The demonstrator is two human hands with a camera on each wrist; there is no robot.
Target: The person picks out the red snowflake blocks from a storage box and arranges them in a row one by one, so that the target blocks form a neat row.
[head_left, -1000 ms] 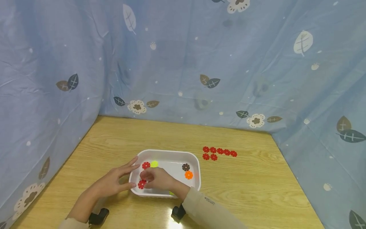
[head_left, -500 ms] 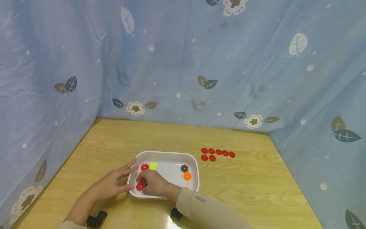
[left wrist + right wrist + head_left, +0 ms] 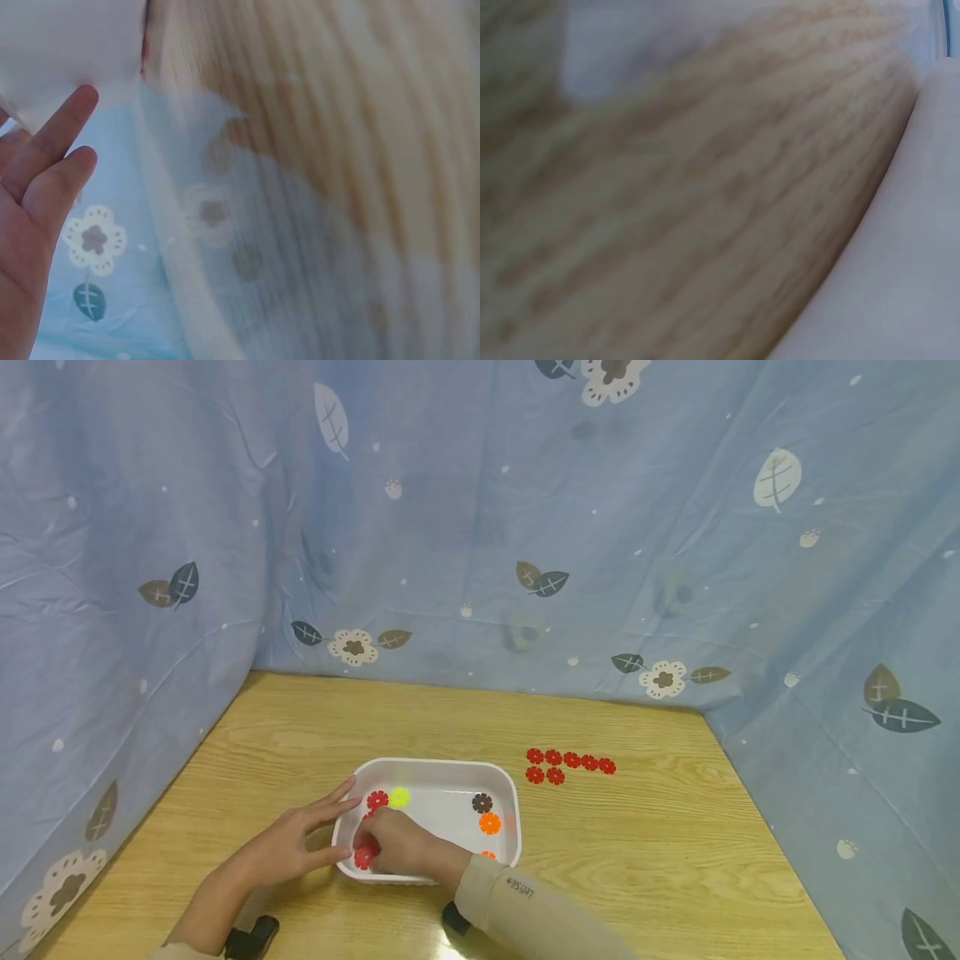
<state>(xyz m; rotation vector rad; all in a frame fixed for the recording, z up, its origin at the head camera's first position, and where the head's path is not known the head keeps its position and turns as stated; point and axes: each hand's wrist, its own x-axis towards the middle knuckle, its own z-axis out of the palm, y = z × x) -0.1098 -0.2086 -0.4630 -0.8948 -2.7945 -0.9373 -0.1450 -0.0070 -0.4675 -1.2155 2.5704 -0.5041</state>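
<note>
A white plastic tray (image 3: 442, 765) stands on the wooden table, holding flower-shaped notched discs. My left hand (image 3: 288, 843) is at its left end, fingers spread and fairly straight, fingertips at the rim. The left wrist view shows this hand (image 3: 37, 187) with fingers against the tray's outer side (image 3: 71, 45). Inside the tray, my right hand (image 3: 401, 843) has its fingers curled down and pinches a red notched disc (image 3: 364, 858) near the left front corner. A second red disc (image 3: 377, 800) and a yellow one (image 3: 399, 797) lie just behind; another red disc is partly hidden by this hand.
A brown disc (image 3: 482, 803) and an orange disc (image 3: 490, 823) lie at the tray's right end, with more orange near the right sleeve. Several red discs (image 3: 572, 760) form two rows on the table (image 3: 637, 852) right of the tray. Blue patterned cloth (image 3: 450, 527) surrounds the table.
My right hand has shifted slightly left and toward the front of the tray, and the red disc at its fingers has slid forward with it. The left hand stays at the rim.
</note>
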